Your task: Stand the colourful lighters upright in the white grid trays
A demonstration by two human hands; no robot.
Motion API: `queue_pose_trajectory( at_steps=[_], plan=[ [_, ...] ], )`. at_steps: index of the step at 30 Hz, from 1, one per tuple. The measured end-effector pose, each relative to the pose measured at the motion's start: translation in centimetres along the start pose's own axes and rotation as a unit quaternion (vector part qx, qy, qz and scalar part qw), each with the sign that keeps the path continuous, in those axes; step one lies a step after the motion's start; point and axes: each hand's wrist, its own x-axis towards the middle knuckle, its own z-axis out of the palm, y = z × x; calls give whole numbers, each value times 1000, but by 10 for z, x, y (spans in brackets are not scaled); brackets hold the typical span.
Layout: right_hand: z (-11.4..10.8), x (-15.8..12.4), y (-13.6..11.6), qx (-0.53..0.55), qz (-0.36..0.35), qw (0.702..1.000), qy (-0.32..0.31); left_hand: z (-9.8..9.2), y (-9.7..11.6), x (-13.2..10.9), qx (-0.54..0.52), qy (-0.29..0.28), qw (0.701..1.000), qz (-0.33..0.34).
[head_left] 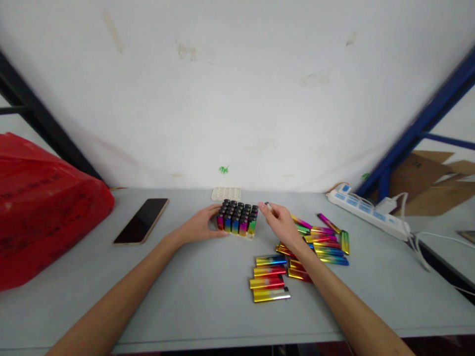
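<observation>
A block of upright lighters [237, 217] with black tops and shiny rainbow bodies stands in a pale tray [249, 236]. Around the tray's left side my left hand [203, 225] is closed, its thumb along the front and its other fingers behind. My right hand [281, 222] is at the block's right edge, pinching a lighter [268, 206] of which only the silvery end shows. Under and beside my right forearm lies a loose heap of metallic lighters [326, 245]. Several more lighters [269, 282] lie in a rough column nearer the front.
A white tray with round holes [226, 194] rests against the wall. To the left are a phone [141, 221] and a red plastic bag [48, 212]. A white power strip [369, 212] with cables lies at the right, by a blue frame post [419, 118] and cardboard [419, 185].
</observation>
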Motion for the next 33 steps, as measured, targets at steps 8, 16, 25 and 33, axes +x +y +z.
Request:
queue_pose_trajectory(
  at_steps=[8,16,25,33],
  plan=[
    [6,-4,-3,-94,-32,994,50,0,1,0,7,5,1000,2],
    [3,-3,-4,-94,-29,994,37,0,1,0,4,6,1000,2],
    [-30,-7,-29,-102,-127,980,-112,1,0,0,-1,11,1000,2],
    [-31,-7,-27,-128,-125,965,-192,-1,2,0,-4,-1,1000,3]
  ],
)
